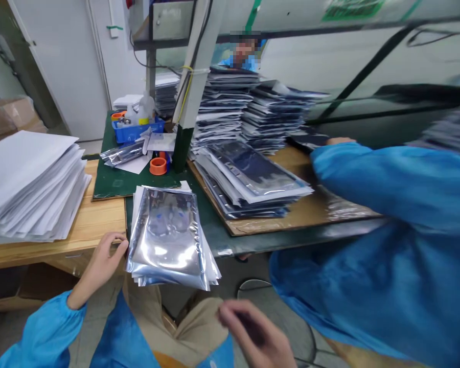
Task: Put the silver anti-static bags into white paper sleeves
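A pile of shiny silver bags (166,240) with white sheets under them lies at the table's front edge, overhanging it a little. My left hand (106,259) is beside the pile's left edge, fingers loosely curved, thumb and forefinger a little apart. Nothing shows between them, and whether the fingertips touch the pile is unclear. My right hand (258,332) hangs low in front of my lap, right of the pile. Motion blurs its curled fingers, and I see nothing held in it.
White sheets (26,184) are stacked on the wooden table at left. Behind the pile are orange tape (158,166) and a blue tray (138,132) with bottles. Stacked silver bags (253,174) lie on cardboard at right. A co-worker's blue sleeve (387,179) reaches in; a metal post (193,66) stands between.
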`<state>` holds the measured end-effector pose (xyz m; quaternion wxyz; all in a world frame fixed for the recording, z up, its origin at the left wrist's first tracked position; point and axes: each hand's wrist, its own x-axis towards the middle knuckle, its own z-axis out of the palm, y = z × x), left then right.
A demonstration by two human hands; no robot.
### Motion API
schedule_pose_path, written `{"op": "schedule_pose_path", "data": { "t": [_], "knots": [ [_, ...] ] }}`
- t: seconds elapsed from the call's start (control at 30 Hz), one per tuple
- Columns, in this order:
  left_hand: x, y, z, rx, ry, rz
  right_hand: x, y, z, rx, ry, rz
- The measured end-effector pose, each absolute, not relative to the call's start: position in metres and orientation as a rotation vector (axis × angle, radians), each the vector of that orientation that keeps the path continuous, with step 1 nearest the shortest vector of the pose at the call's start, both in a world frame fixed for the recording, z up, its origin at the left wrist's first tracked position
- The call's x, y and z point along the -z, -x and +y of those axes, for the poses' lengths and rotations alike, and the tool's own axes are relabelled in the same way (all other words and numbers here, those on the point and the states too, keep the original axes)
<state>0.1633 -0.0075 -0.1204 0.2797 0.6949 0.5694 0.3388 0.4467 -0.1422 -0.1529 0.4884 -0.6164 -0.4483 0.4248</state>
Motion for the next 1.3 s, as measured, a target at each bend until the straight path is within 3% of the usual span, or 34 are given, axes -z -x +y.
{"op": "schedule_pose_path", "data": {
  "t": [0.07, 0.27, 0.57, 0.9, 1.1, 1.3],
  "knots": [
    [0.131, -0.171, 0.004, -0.873, -1.827, 1.46, 0.142, -0.453, -0.111, -0.896, 1.529, -0.994],
    [0.134, -0.183, 0.027, -0.987, -1.805, 1.487, 0.149, -0.457, -0.054, -1.169, 1.437, -1.01],
    [0.085, -0.214, 0.014, -0.867, -1.033, 1.157, 0.137, -0.46, -0.048, -1.346, 1.359, -0.839],
    [0.082, -0.219, 0.003, -1.102, -0.781, 1.109, 0.115, -0.44, -0.059, -1.577, 0.958, -0.508],
    [0.085, -0.222, 0.001, -1.224, -0.566, 1.092, 0.128, -0.436, -0.079, -1.522, 0.943, -0.57],
    [0.094, -0.219, 0.009, -1.228, -0.926, 1.201, 0.128, -0.438, -0.112, -1.357, 0.976, -0.444]
  ]
}}
